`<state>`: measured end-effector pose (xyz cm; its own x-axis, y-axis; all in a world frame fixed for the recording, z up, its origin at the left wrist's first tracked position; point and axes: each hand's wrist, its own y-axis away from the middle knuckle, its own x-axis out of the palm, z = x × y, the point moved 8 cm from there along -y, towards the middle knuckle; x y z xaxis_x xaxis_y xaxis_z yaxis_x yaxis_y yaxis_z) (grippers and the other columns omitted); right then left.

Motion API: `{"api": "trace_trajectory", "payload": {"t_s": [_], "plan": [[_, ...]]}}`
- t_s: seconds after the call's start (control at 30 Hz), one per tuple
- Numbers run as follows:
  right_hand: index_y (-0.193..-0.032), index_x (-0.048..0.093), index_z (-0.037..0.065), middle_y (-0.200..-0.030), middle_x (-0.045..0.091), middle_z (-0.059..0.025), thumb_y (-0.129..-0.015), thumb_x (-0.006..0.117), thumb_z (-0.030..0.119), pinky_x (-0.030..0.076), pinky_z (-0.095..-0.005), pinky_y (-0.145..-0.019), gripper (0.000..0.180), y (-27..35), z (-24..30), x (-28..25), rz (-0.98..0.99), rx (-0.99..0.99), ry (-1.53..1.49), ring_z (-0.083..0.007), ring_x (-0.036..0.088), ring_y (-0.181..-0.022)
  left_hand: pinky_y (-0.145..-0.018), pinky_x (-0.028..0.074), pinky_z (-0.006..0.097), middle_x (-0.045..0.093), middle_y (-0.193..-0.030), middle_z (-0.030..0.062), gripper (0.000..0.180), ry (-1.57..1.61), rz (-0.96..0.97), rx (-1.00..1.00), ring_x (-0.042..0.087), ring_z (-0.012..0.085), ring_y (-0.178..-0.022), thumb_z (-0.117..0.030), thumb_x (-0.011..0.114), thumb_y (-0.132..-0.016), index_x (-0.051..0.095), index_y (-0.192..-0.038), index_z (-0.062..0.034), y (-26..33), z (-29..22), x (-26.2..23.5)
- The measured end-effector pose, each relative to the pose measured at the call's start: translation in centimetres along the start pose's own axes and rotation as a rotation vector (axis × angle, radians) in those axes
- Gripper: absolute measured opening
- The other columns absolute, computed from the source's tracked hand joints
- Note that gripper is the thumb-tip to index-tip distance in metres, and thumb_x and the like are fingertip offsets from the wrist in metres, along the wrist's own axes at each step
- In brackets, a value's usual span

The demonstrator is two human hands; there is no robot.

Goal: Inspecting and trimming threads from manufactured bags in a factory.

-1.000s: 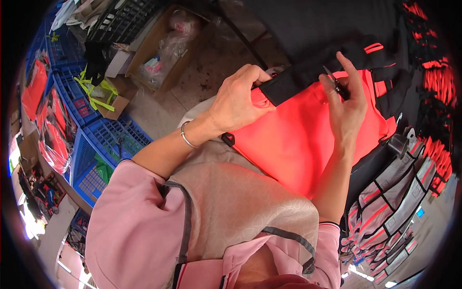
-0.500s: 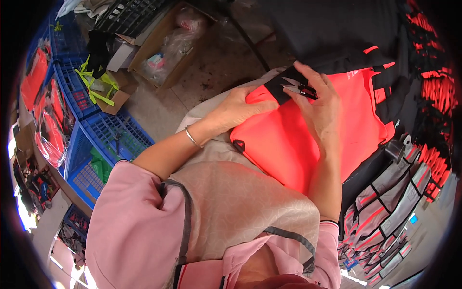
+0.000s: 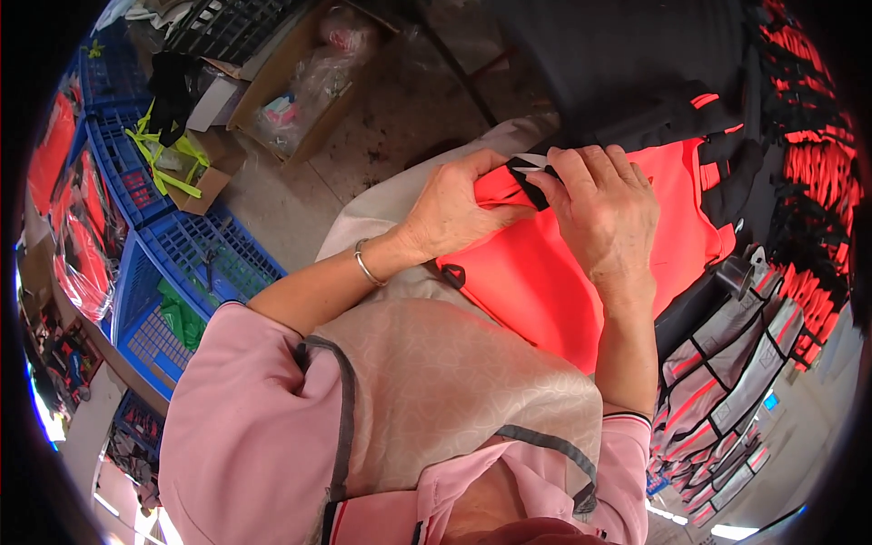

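A bright orange-red fabric piece [image 3: 545,282] with black trim lies over my lap and the dark cloth beyond it. My left hand [image 3: 459,204] pinches its far left corner, thumb on top, and the cloth bunches there. My right hand [image 3: 604,204] is closed around small thread snips [image 3: 527,169]; their pale blades point left at the black edging [image 3: 532,189] next to my left fingertips. Whether the blades touch the edging, I cannot tell. My right fingers hide the snips' handle. A small black tab [image 3: 452,275] sticks out at the fabric's near left edge.
Blue plastic crates [image 3: 150,300] stand at the left, with a small carton [image 3: 204,186] of yellow-green strips. Beyond is a cardboard box [image 3: 300,100] of plastic bags. Dark cloth [image 3: 636,64] covers the far right; grey, black-edged pieces [image 3: 727,354] hang at the right.
The snips' blades have come to the black edging, and my right hand has turned over, covering their handle. The fabric corner is now bunched up in my left fingers.
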<state>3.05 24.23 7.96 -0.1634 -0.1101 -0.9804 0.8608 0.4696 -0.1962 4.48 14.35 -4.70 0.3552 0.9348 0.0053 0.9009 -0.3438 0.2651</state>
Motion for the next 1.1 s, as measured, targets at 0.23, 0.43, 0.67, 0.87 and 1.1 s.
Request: {"api": "trace_trajectory", "payload": {"t_s": [0.23, 0.43, 0.67, 0.87, 1.1], "plan": [[-0.086, 0.064, 0.008, -0.078, 0.062, -0.0021, -0.073, 0.078, 0.021, 0.049, -0.0325, -0.062, 0.023, -0.3, 0.4, -0.5, 0.028, -0.042, 0.001, -0.0208, 0.060, -0.073, -0.078, 0.052, 0.029, 0.067, -0.091, 0.0069, 0.046, 0.261, 0.165, -0.114, 0.063, 0.0137, -0.083, -0.020, 0.082, -0.071, 0.063, -0.106, 0.0033, -0.1, 0.7, 0.6], [-0.086, 0.064, 0.008, -0.077, 0.060, -0.0006, -0.076, 0.074, 0.022, 0.048, -0.0324, -0.060, 0.020, -0.7, 1.8, -0.8, 0.088, -0.107, 0.124, -0.0190, 0.058, -0.073, -0.081, 0.052, 0.028, 0.067, -0.095, 0.0076, 0.045, 0.262, 0.168, -0.069, 0.063, 0.0134, -0.087, -0.016, 0.080, -0.073, 0.062, -0.109, 0.0033, 0.0, 0.1, 0.4], [-0.079, 0.061, 0.008, -0.075, 0.058, -0.0030, -0.069, 0.069, 0.011, 0.046, -0.0304, -0.061, 0.013, -1.0, 2.2, -0.5, 0.131, -0.104, 0.106, -0.0183, 0.058, -0.072, -0.081, 0.052, 0.030, 0.068, -0.094, 0.0126, 0.046, 0.181, 0.076, 0.042, 0.065, 0.0157, -0.088, -0.016, 0.079, -0.073, 0.061, -0.110, 0.0045, 0.2, -0.1, 0.0], [-0.091, 0.063, 0.003, -0.073, 0.062, -0.0069, -0.077, 0.079, 0.016, 0.050, -0.0314, -0.063, 0.024, 0.5, -4.5, 2.8, 0.285, 0.504, -0.983, -0.0234, 0.062, -0.067, -0.082, 0.053, 0.032, 0.069, -0.095, 0.0145, 0.052, 0.100, 0.096, 0.043, 0.067, 0.0192, -0.089, -0.023, 0.080, -0.072, 0.061, -0.111, 0.0046, 0.2, 0.5, 0.0], [-0.082, 0.060, 0.007, -0.072, 0.061, -0.0036, -0.077, 0.077, 0.024, 0.050, -0.0330, -0.058, 0.025, -0.4, -1.1, 0.6, 0.152, 0.147, -0.170, -0.0207, 0.061, -0.070, -0.081, 0.053, 0.033, 0.069, -0.095, 0.0163, 0.051, 0.016, 0.088, 0.074, 0.068, 0.0234, -0.088, -0.022, 0.079, -0.070, 0.062, -0.111, 0.0044, 0.2, 0.1, 0.0]]}}
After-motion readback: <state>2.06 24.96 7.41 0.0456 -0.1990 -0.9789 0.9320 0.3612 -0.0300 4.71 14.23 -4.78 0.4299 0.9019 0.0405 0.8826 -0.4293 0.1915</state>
